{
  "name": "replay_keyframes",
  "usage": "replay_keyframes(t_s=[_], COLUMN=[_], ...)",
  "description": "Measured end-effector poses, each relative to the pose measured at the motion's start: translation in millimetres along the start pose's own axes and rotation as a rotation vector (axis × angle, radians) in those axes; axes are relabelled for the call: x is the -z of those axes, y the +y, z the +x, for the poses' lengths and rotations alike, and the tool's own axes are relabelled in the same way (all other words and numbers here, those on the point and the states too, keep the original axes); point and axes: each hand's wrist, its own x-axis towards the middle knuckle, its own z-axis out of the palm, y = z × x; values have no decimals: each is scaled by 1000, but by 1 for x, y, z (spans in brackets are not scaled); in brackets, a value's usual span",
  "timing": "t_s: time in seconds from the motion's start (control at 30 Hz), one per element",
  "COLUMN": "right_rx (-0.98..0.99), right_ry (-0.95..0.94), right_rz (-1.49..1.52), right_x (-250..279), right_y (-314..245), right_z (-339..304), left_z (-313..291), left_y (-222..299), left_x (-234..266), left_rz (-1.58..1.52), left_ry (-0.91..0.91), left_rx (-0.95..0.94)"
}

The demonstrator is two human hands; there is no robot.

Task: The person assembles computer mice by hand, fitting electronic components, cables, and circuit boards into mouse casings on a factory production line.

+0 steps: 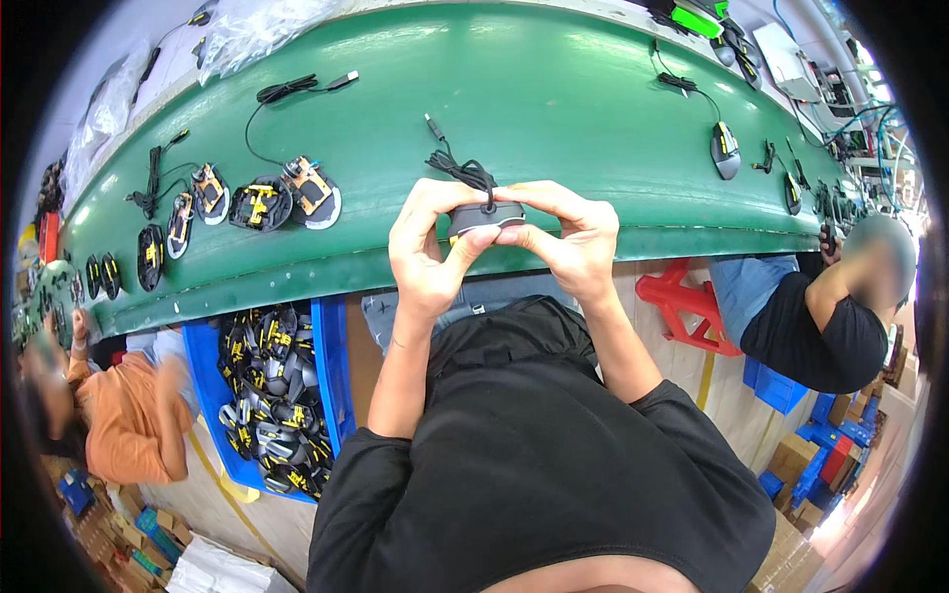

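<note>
Between my two hands, just over the near edge of the green conveyor belt (pixel 554 148), is a black computer mouse (pixel 481 217) with its cable end facing away from me. My left hand (pixel 427 242) grips its left side, thumb below and fingers on top. On the other side my right hand (pixel 571 237) pinches it the same way. The bundled black cable (pixel 461 169) runs from the mouse onto the belt, its plug pointing to the far left. The fingers hide part of the shell.
Opened mice with bare circuit boards (pixel 309 191) and a black shell with yellow parts (pixel 261 204) lie left on the belt. An assembled mouse (pixel 725 153) lies right. A blue crate (pixel 331 371) of shells stands by my left. A red stool (pixel 682 301) and co-workers flank me.
</note>
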Motion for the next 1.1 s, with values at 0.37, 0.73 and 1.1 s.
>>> replay_keyframes(t_s=[0.37, 0.73, 1.1], right_rx=[-78, -408, -442], right_ry=[16, 165, 221], right_rz=[-252, 379, 387], right_x=[-12, -24, -24], right_y=[11, 20, 21], right_z=[-26, -22, -30], left_z=[-12, -19, -24], left_y=[-24, -9, 2], left_x=[-3, -14, -3], left_rz=[-639, -429, -297], left_ry=[201, -17, -133], left_rx=[465, 457, 573])
